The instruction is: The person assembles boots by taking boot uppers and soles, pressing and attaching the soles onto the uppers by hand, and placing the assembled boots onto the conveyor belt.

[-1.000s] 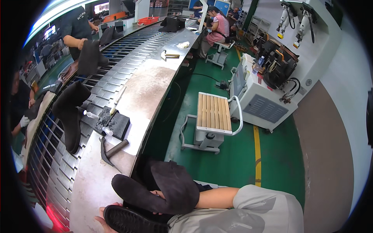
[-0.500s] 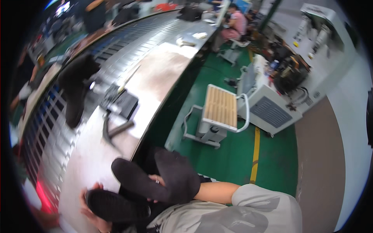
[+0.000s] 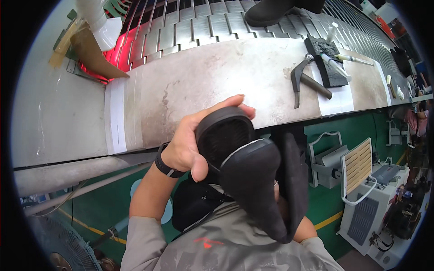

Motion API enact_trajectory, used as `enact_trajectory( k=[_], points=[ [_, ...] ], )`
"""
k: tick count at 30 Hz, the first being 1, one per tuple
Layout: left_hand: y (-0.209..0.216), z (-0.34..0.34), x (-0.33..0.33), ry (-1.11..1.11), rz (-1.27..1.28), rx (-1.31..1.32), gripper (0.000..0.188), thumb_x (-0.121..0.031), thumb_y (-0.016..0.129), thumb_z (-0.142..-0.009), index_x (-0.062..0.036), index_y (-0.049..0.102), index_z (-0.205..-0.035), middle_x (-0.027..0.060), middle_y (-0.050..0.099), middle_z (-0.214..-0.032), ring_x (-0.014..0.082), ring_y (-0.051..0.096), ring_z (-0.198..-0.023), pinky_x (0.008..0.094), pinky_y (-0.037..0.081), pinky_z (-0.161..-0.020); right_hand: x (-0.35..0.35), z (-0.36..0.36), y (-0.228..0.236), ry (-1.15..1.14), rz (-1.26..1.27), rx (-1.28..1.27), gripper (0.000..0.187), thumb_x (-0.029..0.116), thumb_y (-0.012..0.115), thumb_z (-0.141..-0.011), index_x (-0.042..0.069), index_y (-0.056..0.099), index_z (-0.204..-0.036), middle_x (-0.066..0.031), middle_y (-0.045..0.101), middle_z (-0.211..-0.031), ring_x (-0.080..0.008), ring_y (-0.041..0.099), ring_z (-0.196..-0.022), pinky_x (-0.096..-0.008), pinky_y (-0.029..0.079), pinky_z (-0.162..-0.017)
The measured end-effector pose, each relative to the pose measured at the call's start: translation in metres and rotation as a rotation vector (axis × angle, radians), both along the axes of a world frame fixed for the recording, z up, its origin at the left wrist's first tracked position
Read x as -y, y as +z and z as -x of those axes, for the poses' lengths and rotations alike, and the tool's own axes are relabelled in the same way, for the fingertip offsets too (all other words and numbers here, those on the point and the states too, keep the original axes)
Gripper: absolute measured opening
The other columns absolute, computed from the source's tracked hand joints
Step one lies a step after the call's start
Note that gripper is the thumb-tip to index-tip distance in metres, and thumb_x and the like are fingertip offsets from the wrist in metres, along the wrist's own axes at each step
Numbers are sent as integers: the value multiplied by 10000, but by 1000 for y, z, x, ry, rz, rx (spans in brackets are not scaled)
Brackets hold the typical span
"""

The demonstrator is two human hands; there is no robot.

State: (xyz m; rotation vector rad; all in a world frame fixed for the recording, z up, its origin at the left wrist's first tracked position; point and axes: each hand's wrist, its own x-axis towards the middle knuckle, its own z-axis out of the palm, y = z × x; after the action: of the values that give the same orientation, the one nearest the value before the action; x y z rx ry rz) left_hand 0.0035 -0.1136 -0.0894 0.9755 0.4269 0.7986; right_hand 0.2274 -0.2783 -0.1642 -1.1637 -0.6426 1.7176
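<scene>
My left hand (image 3: 184,137) is closed round the side of a black shoe sole (image 3: 202,131), thumb on the near side and fingertips at its far edge. The sole's hollow, ribbed inside is turned up toward me. Just right of it, a black boot upper (image 3: 253,180) points its rounded toe at the sole and overlaps it in view; whether they touch, I cannot tell. The boot's shaft hangs folded at the right. Only a sliver of my right hand (image 3: 277,192) shows between foot part and shaft, gripping the boot; its fingers are mostly hidden.
On the pale bench (image 3: 203,81) lie a hammer (image 3: 316,86) and a black block (image 3: 332,79) with syringe-like tubes on it. Beyond runs a metal slat conveyor (image 3: 203,27) carrying black boots (image 3: 266,11). A wood-slatted stool (image 3: 357,167) stands right; a fan (image 3: 68,244) lower left.
My view has swung left along the bench. The sole has tilted so its hollow inside now shows, and the boot's toe is now beside it. Both hands keep their hold.
</scene>
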Motion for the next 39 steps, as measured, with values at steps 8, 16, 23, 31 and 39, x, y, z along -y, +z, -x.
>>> enact_trajectory(
  k=[8, 16, 23, 31, 39],
  points=[
    [0, 3, -16, -153, -249, 133, 1493, -495, 1091, -445, 105, 397, -1623, 365, 558, -1496, 410, 626, -1345, 494, 525, -1124, -12, 0, -4, 47, -50, 9, 882, 664, 576, -974, -97, 617, -1420, -297, 703, -1316, -394, 727, -1160, -507, 595, -999],
    [-5, -1, -27, -195, -580, 134, 1370, -372, 1095, -501, 128, 437, -1594, 394, 578, -1445, 437, 620, -1327, 532, 506, -1111, -18, 5, -6, 64, -63, 0, 868, 655, 580, -974, -100, 629, -1399, -293, 708, -1303, -385, 729, -1151, -496, 592, -998],
    [-3, -4, -19, -145, -386, 99, 1365, -363, 1093, -488, 127, 450, -1588, 408, 567, -1438, 440, 643, -1284, 508, 534, -1077, -19, 5, -5, 68, -72, -4, 856, 648, 583, -974, -103, 640, -1380, -289, 713, -1292, -377, 730, -1143, -487, 590, -997],
    [-6, -7, -21, -152, -547, 133, 1320, -358, 1075, -533, 126, 451, -1590, 411, 602, -1392, 442, 658, -1262, 512, 552, -1058, -20, 5, -5, 81, -88, -14, 842, 640, 586, -973, -106, 652, -1359, -285, 718, -1280, -369, 731, -1134, -477, 587, -995],
    [-12, -8, -23, -159, -559, 140, 1284, -357, 1066, -570, 135, 451, -1584, 420, 600, -1391, 457, 657, -1270, 530, 556, -1054, -17, 5, -4, 87, -84, -16, 829, 632, 590, -973, -109, 665, -1337, -282, 723, -1268, -360, 732, -1125, -467, 585, -994]
  ],
)
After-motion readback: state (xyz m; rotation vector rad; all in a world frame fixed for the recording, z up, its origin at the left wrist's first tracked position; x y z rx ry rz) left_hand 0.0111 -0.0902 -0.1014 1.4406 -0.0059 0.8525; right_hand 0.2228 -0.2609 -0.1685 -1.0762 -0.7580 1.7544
